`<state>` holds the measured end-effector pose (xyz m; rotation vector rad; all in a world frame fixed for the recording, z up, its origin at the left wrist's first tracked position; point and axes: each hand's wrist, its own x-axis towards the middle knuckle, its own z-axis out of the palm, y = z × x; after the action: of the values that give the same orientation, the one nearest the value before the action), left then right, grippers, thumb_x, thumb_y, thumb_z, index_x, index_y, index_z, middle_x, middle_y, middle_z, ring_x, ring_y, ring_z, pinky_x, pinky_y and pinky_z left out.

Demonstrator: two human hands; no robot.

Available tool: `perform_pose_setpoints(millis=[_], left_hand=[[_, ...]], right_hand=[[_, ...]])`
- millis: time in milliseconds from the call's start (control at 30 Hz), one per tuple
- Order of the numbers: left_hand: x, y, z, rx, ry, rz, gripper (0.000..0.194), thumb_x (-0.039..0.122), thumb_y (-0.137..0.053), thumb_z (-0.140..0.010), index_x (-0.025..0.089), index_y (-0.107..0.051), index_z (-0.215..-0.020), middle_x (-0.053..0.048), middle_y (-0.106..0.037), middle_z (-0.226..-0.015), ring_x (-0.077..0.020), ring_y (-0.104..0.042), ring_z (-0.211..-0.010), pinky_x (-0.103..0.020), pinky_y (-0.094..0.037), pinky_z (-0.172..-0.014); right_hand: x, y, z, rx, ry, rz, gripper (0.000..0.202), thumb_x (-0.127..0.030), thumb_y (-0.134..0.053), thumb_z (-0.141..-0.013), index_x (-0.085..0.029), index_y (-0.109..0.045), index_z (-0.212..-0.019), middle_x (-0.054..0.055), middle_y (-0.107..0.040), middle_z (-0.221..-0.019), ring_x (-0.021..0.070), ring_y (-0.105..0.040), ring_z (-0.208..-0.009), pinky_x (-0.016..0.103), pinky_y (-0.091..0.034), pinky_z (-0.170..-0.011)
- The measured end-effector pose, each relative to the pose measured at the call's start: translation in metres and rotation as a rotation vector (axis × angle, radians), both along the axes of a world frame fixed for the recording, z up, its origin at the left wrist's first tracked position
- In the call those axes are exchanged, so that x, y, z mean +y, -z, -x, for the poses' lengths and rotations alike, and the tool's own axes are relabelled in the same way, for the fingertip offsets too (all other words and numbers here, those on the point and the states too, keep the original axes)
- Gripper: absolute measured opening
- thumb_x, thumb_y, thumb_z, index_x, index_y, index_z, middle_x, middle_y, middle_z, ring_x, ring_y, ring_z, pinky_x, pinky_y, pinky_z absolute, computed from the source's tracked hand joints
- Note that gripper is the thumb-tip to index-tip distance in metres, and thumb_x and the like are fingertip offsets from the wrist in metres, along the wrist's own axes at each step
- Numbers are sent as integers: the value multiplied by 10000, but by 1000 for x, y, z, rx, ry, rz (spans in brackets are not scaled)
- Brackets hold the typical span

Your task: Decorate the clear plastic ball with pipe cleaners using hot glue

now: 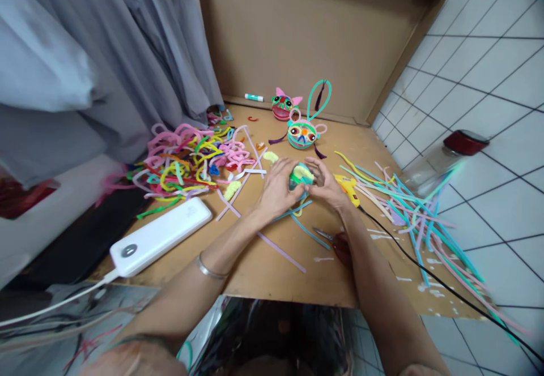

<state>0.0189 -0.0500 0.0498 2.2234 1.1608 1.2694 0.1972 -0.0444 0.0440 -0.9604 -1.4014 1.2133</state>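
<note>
Between my two hands, just above the middle of the table, is a small round pipe-cleaner piece point(301, 175) in green, teal and pale yellow. My left hand point(278, 186) curls round its left side, and my right hand point(326, 186) grips its right edge with thumb and fingers. Blue pipe cleaners point(306, 230) lie on the table below it. Scissors point(323, 233) with dark red handles rest partly behind my right forearm. A yellow glue gun point(348, 188) lies right beside my right hand. Pale yellow fuzzy pieces point(232, 190) sit left of my left hand.
A tangled heap of colourful pipe cleaners point(182, 163) covers the left side, near a white power bank point(161, 237). Long straight pipe cleaners point(419, 217) spread on the right by a red-lidded jar point(446, 152). Two finished animal faces point(302, 134) and a glue stick point(254, 98) stand behind.
</note>
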Motion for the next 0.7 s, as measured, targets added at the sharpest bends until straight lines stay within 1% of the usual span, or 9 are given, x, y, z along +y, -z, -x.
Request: perform_pose_setpoints(millis=[100,200,333,433,500,600,700], left_hand=[[0,2,-1,9,34,-13,500,289,-618,-787,127,-599,-1260,-176,-638,-1339,-325,-511,-1359,-544,-361,-1181],[0,3,-2,4,56,-33,516,277,-615,-785,140,-585,-1282,-172,-618,-1378,-321,-488,-1390,-554,-340,-1197],[-3,-2,2,-50,53,-111,487,298,-592,-817,164,-580,-1286,-171,-595,-1410,-296,-502,-1377,-542,-352,-1185],[-4,-12,11,-112,-18,-205,369,288,-531,-859,190,-616,-1205,-140,-641,-1335,-263,-558,-1296,-503,-390,-1149],[-3,-18,18,-156,-98,-245,296,266,-503,-864,202,-639,-1119,-117,-679,-1237,-251,-592,-1218,-476,-427,-1102],[-2,-24,26,-194,-195,-249,221,272,-508,-867,212,-647,-1028,-94,-694,-1125,-242,-611,-1125,-444,-452,-1045],[-1,-24,28,-251,-232,-209,203,321,-511,-899,213,-642,-1012,-83,-686,-1103,-232,-608,-1102,-421,-447,-1037]], right_hand=[[0,0,0,-2,-12,13,693,-293,-867,-532,-278,-557,-1151,46,-663,-1197,222,-632,-1140,358,-530,-969],[0,2,0,4,9,5,631,-271,-861,-530,-268,-551,-1080,22,-671,-1109,192,-643,-1061,323,-537,-924],[-2,6,-2,3,14,-3,608,-258,-853,-532,-267,-544,-1055,-1,-667,-1064,165,-645,-989,289,-537,-869],[-4,7,-4,-2,21,10,621,-265,-853,-527,-269,-535,-1060,2,-668,-1089,167,-650,-986,288,-540,-855],[-6,7,-4,-4,32,21,628,-281,-856,-522,-270,-528,-1058,9,-669,-1111,175,-652,-998,295,-544,-858],[-9,5,-2,-17,51,28,628,-292,-857,-514,-271,-523,-1045,19,-672,-1113,186,-652,-1016,306,-548,-866],[-10,3,0,-27,61,24,626,-277,-852,-507,-269,-524,-1040,22,-668,-1118,190,-645,-1040,309,-543,-886]])
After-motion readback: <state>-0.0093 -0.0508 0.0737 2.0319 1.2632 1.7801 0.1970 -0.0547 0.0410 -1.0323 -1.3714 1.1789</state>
